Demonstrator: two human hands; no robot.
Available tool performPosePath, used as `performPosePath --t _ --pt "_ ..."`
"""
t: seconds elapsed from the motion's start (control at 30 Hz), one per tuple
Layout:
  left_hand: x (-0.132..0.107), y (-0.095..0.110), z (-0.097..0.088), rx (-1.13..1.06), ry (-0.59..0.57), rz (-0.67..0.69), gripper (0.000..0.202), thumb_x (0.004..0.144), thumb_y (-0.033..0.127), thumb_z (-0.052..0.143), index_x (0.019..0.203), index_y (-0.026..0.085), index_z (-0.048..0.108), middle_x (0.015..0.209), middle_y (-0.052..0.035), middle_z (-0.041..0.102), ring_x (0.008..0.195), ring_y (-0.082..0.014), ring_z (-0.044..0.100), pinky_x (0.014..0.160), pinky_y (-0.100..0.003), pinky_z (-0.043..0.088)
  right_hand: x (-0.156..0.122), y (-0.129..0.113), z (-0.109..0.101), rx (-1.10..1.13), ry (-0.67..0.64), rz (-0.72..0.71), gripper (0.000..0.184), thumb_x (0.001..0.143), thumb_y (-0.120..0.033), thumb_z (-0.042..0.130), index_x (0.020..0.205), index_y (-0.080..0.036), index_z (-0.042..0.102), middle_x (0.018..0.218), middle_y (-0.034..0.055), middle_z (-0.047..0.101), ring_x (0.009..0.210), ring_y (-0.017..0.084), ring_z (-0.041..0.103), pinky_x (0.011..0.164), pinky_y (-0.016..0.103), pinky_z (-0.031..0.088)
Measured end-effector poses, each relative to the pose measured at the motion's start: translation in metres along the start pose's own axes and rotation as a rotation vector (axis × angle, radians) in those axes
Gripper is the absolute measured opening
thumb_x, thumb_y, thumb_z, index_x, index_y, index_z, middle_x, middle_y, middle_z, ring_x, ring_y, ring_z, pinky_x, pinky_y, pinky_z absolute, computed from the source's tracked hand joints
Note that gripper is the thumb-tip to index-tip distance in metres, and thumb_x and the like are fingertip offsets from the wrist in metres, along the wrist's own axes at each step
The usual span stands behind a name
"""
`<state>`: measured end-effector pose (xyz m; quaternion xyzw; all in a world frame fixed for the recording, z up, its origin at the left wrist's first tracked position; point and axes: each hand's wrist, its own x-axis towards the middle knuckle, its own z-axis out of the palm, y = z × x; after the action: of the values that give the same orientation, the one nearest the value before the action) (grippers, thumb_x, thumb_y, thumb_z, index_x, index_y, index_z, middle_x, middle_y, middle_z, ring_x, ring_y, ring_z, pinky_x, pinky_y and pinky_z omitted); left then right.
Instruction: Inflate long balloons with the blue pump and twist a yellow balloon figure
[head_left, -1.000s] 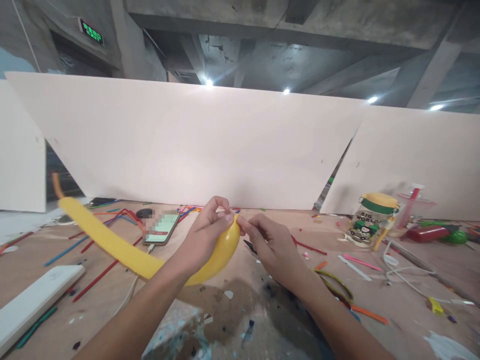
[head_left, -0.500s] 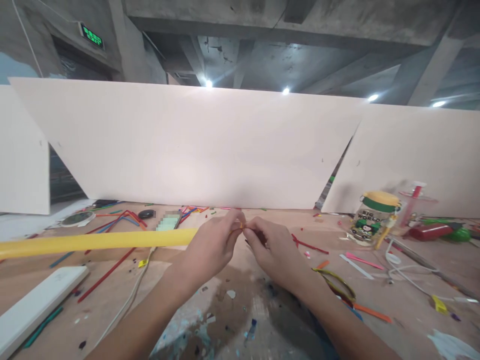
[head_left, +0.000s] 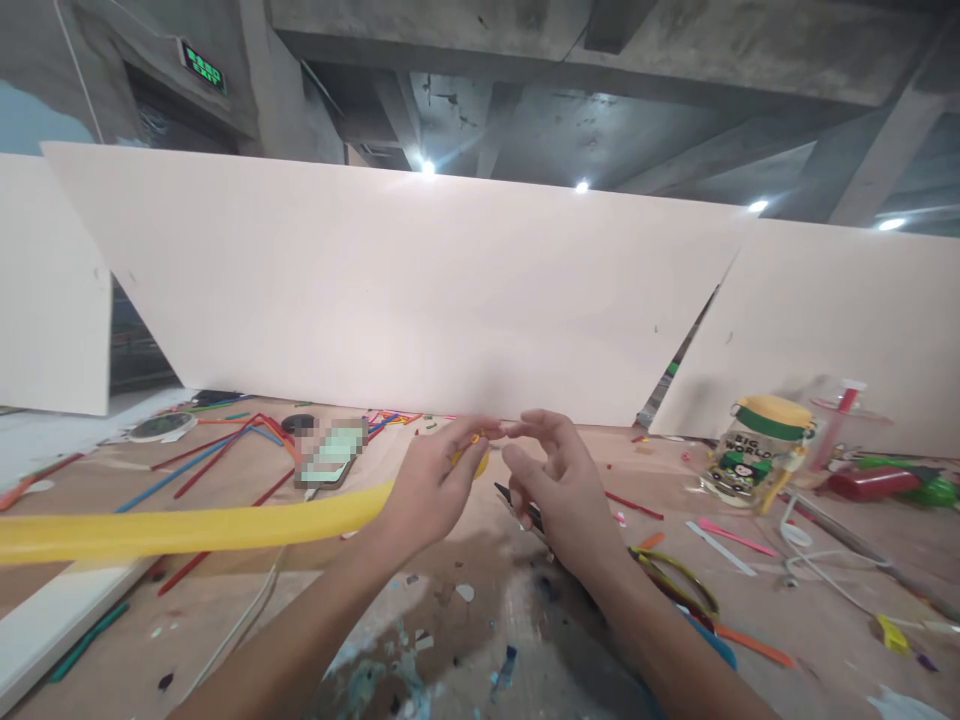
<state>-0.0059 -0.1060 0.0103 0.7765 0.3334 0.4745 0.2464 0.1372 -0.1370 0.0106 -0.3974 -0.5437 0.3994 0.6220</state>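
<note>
A long yellow modelling balloon (head_left: 247, 530) runs in from the left edge and passes behind my left hand (head_left: 439, 475). My left hand is closed around its end, and a bit of yellow with a small nub shows between thumb and fingers. My right hand (head_left: 562, 470) is close by, its fingers bent and apart, the fingertips at or nearly touching those of the left. I see nothing between its thumb and forefinger. Below its palm a black pointed tip (head_left: 510, 495) sticks out; whether it lies on the table is hidden. An olive-yellow loop (head_left: 682, 580) lies by my right wrist.
A phone (head_left: 334, 455), a white box-like bar (head_left: 67, 610) and coloured strips lie on the left. To the right stand a yellow-lidded jar (head_left: 761, 450) and a red-and-green object (head_left: 885, 480), with a white cable (head_left: 825, 570). White boards (head_left: 420, 290) rise behind.
My right thumb and fingers have opened and come off the balloon's end, which they were pinching together with the left. The yellow balloon now bends lower on the left. The view has shifted slightly.
</note>
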Motion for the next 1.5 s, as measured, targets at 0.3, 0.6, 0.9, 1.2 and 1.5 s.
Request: performPosePath --t 0.3,0.6,0.9,1.2,1.5 --pt "-0.008 0.007 0.005 -0.221 -0.007 0.098 0.036 0.093 0.031 0.042 0.125 0.023 0.057 0.140 -0.0036 0.048 0.136 -0.0202 0.033 0.112 -0.037 0.026 -0.001 -0.006 -0.005 0.247 -0.356 0.195 0.032 0.081 -0.043 0.062 0.104 -0.024 0.049 0.064 -0.0080 0.053 0.030 0.002 0.040 0.026 0.013 0.024" --pt "-0.012 0.015 -0.002 -0.071 -0.114 0.139 0.039 0.095 0.027 0.036 0.132 0.028 0.050 0.143 0.0016 0.044 0.138 -0.0187 0.028 0.114 -0.039 0.023 -0.001 -0.006 -0.007 0.024 -0.330 0.130 0.029 0.082 -0.047 0.059 0.087 -0.019 0.053 0.056 -0.0089 0.045 0.030 0.001 0.030 0.030 0.017 0.017" --pt "-0.010 0.021 -0.007 0.301 -0.213 0.416 0.048 0.088 0.009 0.033 0.134 0.019 0.045 0.138 -0.0036 0.050 0.138 -0.0165 0.027 0.116 -0.041 0.016 0.000 -0.014 -0.016 0.130 -0.380 0.176 0.030 0.080 -0.035 0.064 0.102 -0.027 0.047 0.062 -0.0110 0.045 0.035 0.001 0.020 0.035 0.017 0.012" --pt "-0.013 0.018 -0.002 0.314 -0.102 0.358 0.050 0.088 0.008 0.033 0.135 0.019 0.043 0.136 -0.0052 0.051 0.139 -0.0171 0.026 0.115 -0.042 0.022 0.003 -0.013 -0.017 -0.024 -0.366 0.063 0.023 0.082 -0.040 0.060 0.082 -0.018 0.063 0.076 0.0010 0.058 0.071 0.013 0.053 0.063 0.024 0.042" --pt "-0.021 0.020 -0.001 0.270 -0.242 0.245 0.071 0.085 0.005 0.033 0.148 0.028 0.010 0.154 -0.0017 0.021 0.141 -0.0202 0.018 0.114 -0.046 0.025 0.002 -0.013 -0.019 -0.371 -0.118 -0.123 0.026 0.084 -0.038 0.056 0.081 -0.017 0.069 0.069 0.0004 0.062 0.060 0.012 0.049 0.054 0.023 0.039"
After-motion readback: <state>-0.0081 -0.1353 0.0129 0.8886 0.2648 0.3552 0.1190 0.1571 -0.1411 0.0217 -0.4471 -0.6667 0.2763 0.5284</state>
